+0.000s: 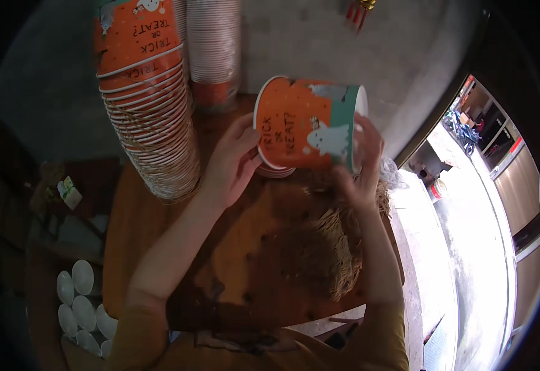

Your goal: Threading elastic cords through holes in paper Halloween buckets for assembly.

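1. The orange bucket (301, 123), with its green base band and white ghost, was held sideways above the far half of the wooden table (239, 266), its white rim turned left.
2. The right hand (365, 161) was clamped on the bucket's base end, thumb on the near side and fingers round the far side.
3. The left hand (236, 157) was at the rim; whether its fingers had closed on it, I could not tell from this angle.
4. Below the bucket, a white-rimmed piece (276, 172) showed only in part.
5. A tall stack of nested orange buckets (149, 123) rose by the table's left edge, toward the far corner, with a second stack (211, 49) beside it at the far edge.
6. Straw-coloured strands (342, 253) lay along the right edge, near a clear plastic bag (392, 174).
7. White rounded containers (84, 312) sat beyond the near left corner.
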A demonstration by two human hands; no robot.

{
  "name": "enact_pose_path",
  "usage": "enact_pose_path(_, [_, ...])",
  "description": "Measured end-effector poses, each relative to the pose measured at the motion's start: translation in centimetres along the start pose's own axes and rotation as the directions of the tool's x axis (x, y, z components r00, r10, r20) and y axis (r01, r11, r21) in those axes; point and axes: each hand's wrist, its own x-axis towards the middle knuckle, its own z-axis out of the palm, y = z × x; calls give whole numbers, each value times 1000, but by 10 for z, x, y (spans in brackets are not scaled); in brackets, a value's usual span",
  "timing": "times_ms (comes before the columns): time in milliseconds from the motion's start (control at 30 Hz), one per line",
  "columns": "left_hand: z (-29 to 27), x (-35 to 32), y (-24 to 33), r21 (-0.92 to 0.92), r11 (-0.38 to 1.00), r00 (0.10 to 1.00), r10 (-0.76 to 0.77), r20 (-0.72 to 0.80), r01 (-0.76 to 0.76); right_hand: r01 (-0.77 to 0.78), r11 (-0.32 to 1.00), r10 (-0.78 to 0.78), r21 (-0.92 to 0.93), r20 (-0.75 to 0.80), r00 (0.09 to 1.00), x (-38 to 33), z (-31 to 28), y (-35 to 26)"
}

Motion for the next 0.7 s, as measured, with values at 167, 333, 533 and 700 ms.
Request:
enact_pose_path(167, [-32,-49,15,213,977,999,-1,-33,8,-105,994,97,10,305,947,-65,-7,-26])
enact_pose_path(333, [-46,-85,27,268,958,994,-83,-68,98,-733,616,598,288,435,673,-105,19,-66])
enact_pose_path(533, [-54,-101,38,240,955,984,-167,-56,176,-678,720,559,148,455,693,-120,34,-87])
enact_pose_path(700, [-54,-106,39,243,939,969,-225,-104,244,-757,622,653,201,401,643,-125,48,-100])
